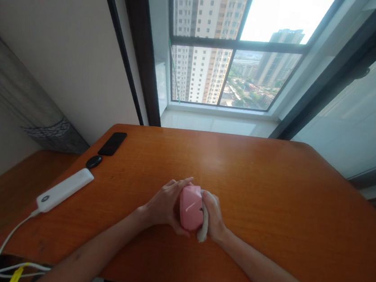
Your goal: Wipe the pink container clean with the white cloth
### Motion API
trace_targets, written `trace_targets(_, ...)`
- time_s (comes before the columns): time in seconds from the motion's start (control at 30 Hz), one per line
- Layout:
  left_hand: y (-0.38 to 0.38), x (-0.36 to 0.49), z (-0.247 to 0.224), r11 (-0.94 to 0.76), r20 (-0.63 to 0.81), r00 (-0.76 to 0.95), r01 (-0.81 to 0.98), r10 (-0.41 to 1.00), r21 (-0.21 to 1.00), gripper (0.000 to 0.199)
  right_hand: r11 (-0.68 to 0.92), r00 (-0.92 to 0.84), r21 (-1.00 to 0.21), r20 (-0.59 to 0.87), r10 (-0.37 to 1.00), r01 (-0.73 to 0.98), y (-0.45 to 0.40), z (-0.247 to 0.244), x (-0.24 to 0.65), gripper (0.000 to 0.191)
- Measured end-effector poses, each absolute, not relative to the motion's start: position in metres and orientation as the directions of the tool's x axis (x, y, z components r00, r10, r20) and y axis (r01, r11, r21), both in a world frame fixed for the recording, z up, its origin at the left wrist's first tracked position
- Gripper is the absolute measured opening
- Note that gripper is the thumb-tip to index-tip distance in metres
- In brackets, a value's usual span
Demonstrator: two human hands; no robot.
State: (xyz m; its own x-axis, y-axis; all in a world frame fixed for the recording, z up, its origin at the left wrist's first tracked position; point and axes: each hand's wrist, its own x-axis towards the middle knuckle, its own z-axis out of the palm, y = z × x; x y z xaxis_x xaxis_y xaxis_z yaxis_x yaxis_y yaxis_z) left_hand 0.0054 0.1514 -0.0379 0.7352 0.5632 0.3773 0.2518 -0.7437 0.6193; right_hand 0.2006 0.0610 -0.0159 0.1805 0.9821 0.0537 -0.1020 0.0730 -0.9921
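Note:
Over the near middle of the wooden table, a small pink rounded object point(190, 209) with a smooth, glossy surface and a small dark spot on its right side is held between both hands. My left hand point(163, 204) wraps around its left side, fingers on top and thumb below. A strip of whitish, cloth-like material point(204, 228) lies along the object's right side, its lower end hanging free. Fingers of my right hand point(216, 215) are closed on this strip and press it against the pink object; part of their grip is hidden.
The wooden table point(285, 206) reaches toward the window point(236, 44). Along its left edge lie a black phone point(113, 144), a black oval object point(93, 162) and a white power strip point(65, 189). Its white cable point(11, 234) runs off the near left corner. A curtain point(27, 86) hangs at left.

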Motion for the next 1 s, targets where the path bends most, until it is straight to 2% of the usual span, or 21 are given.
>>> trace_targets(0.1,0.15,0.006,-0.037,-0.684,0.343,0.727,0.234,0.595,0.691,0.157,0.082,0.171,-0.993,0.068,0.983,-0.079,0.059,-0.02,0.202,0.073)
trace_targets(0.23,0.148,0.008,-0.034,-0.606,0.308,0.736,0.171,0.603,0.777,0.152,0.115,0.043,-0.992,0.113,0.993,-0.044,0.056,-0.021,0.203,0.072)
trace_targets(0.37,0.147,0.008,-0.031,-0.604,0.305,0.749,0.156,0.588,0.782,0.147,0.095,0.054,-0.994,0.091,0.994,-0.062,0.056,-0.013,0.202,0.073)
trace_targets(0.47,0.151,0.005,-0.031,-0.639,0.318,0.759,0.163,0.568,0.751,0.135,0.047,0.148,-0.988,0.025,0.989,-0.145,0.06,-0.011,0.201,0.071)
trace_targets(0.53,0.154,0.002,-0.033,-0.705,0.343,0.78,0.171,0.524,0.688,0.139,0.039,0.201,-0.978,-0.003,0.979,-0.204,0.063,-0.013,0.2,0.068)
trace_targets(0.67,0.162,-0.001,-0.037,-0.893,0.445,0.822,0.156,0.355,0.423,0.153,0.032,0.235,-0.953,-0.041,0.971,-0.3,0.069,-0.021,0.2,0.064)
trace_targets(0.77,0.165,0.0,-0.04,-0.952,0.487,0.834,0.138,0.26,0.272,0.137,0.024,0.26,-0.936,-0.073,0.963,-0.352,0.073,-0.024,0.201,0.061)
trace_targets(0.87,0.163,0.001,-0.04,-0.951,0.477,0.836,0.154,0.27,0.268,0.121,0.024,0.28,-0.93,-0.086,0.956,-0.367,0.074,-0.025,0.201,0.06)
trace_targets(1.0,0.154,0.003,-0.035,-0.883,0.458,0.801,0.177,0.386,0.434,0.128,0.072,0.296,-0.941,-0.031,0.955,-0.331,0.072,-0.022,0.201,0.061)
